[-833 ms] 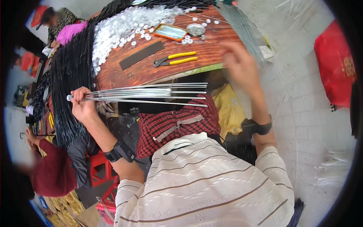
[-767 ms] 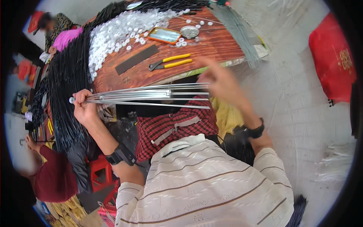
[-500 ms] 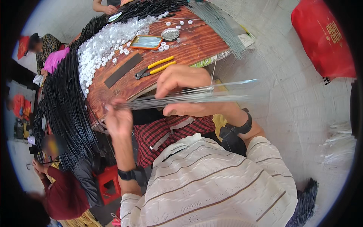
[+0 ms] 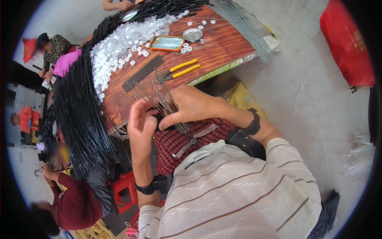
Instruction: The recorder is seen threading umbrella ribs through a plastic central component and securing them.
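Observation:
A bundle of thin grey metal rods (image 4: 167, 104) stands at a slant over my lap, just off the table's near edge. My right hand (image 4: 189, 104) grips it, thumb on the near side, its other fingers mostly hidden. Beside the rods on the left is my left hand (image 4: 140, 121), its fingers loosely curved and its thumb apart from them. Whether its fingertips touch the rods I cannot tell. Just beyond, on the table, lie yellow-handled pliers (image 4: 184, 71) and a dark flat bar (image 4: 143, 73).
The wooden table (image 4: 223, 44) bears a heap of white caps (image 4: 119, 49), an orange-rimmed tray (image 4: 167, 43), a round tin (image 4: 193, 35) and grey rods (image 4: 242, 30). Long black rods (image 4: 79, 107) hang off its left side. Other people sit at left; a red bag (image 4: 346, 44) is at right.
The rod bundle has turned from lying crosswise to a steep slant. My right hand has come left and closed on it; my left hand has shifted right and let go of its end.

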The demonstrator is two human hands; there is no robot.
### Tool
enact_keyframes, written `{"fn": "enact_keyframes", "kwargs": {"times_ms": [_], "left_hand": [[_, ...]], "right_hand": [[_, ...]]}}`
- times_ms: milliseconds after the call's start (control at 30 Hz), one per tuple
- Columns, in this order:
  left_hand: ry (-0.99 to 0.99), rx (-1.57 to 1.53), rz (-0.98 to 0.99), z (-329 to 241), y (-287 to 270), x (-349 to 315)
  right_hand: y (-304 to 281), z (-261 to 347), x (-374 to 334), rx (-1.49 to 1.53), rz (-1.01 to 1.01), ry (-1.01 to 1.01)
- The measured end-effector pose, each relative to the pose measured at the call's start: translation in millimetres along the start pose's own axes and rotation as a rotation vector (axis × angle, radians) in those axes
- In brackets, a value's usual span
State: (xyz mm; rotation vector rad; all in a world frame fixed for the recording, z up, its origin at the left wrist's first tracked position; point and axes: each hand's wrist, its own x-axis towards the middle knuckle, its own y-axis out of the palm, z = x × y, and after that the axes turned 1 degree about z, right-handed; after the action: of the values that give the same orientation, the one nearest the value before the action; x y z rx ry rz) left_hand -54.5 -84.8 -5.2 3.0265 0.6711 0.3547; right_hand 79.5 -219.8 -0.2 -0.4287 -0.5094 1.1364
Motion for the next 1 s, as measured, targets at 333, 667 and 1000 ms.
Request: {"fn": "enact_keyframes", "kwargs": {"times_ms": [333, 667, 1000], "left_hand": [[-0.094, -0.005, -0.024, -10, -14, 14], [-0.081, -0.161, 0.177, -10, -15, 8], [-0.061, -0.08, 0.229, -16, -17, 13]], "right_hand": [[-19, 10, 14, -0.009, 0.061, 0.0], [-12, -1, 6, 0.675, -0.011, -0.017], [-7, 0, 13, 0.871, 0.019, -0.024]]}}
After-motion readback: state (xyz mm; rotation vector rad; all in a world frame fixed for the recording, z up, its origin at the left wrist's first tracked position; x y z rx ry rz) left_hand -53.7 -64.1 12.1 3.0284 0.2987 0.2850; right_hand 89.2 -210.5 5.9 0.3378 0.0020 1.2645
